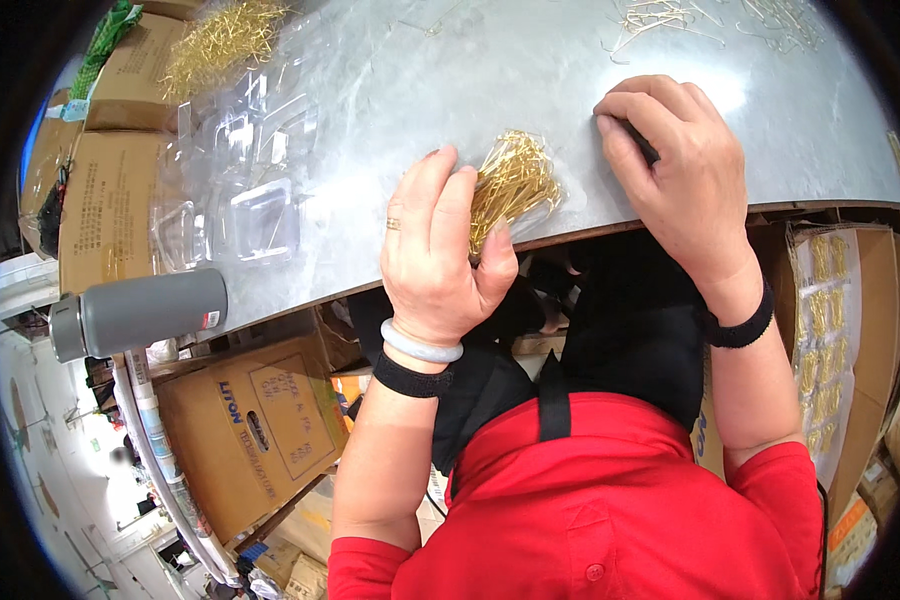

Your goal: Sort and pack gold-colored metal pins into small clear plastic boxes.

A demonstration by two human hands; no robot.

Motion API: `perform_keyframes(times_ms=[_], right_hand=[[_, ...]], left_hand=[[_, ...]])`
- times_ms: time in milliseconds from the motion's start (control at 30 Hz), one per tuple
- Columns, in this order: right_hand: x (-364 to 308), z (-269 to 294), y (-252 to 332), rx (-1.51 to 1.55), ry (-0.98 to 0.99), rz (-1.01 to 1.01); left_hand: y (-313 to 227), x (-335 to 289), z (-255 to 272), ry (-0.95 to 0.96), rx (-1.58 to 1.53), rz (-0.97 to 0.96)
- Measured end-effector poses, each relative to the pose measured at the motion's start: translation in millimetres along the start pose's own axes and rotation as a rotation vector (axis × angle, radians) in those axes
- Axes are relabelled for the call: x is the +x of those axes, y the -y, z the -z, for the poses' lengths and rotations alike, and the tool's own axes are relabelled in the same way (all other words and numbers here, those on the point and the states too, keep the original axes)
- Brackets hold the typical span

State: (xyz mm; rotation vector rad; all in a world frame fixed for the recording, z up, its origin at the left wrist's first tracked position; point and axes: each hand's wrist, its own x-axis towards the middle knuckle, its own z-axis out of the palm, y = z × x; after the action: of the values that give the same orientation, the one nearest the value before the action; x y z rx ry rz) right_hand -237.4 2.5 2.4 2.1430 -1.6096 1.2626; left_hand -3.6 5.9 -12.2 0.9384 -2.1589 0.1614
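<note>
My left hand (432,245) rests at the table's near edge, thumb and fingers bent around the left side of a bunch of thin gold wire pieces (515,185). Clear plastic shows along the right side of that bunch. To the right, my right hand (682,165) lies on the tabletop with its fingers curled and the thumb close to the index finger. A dark patch shows inside that curl; whether it is a held thing or shadow is unclear.
Clear plastic trays (260,220) lie on the grey table (370,190) at the left, below a larger heap of gold wire pieces (225,45). A grey bottle (150,310) lies sideways at the left edge. Loose wire hooks (660,18) lie far right. Cardboard boxes (255,430) stand below.
</note>
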Motion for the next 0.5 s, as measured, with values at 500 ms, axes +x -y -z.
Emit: perform_keyframes(times_ms=[500], right_hand=[[2.0, -0.2, -1.3, 0.002, -0.002, 0.029]], left_hand=[[1.5, 0.7, 0.5, 0.000, 0.021, -0.013]])
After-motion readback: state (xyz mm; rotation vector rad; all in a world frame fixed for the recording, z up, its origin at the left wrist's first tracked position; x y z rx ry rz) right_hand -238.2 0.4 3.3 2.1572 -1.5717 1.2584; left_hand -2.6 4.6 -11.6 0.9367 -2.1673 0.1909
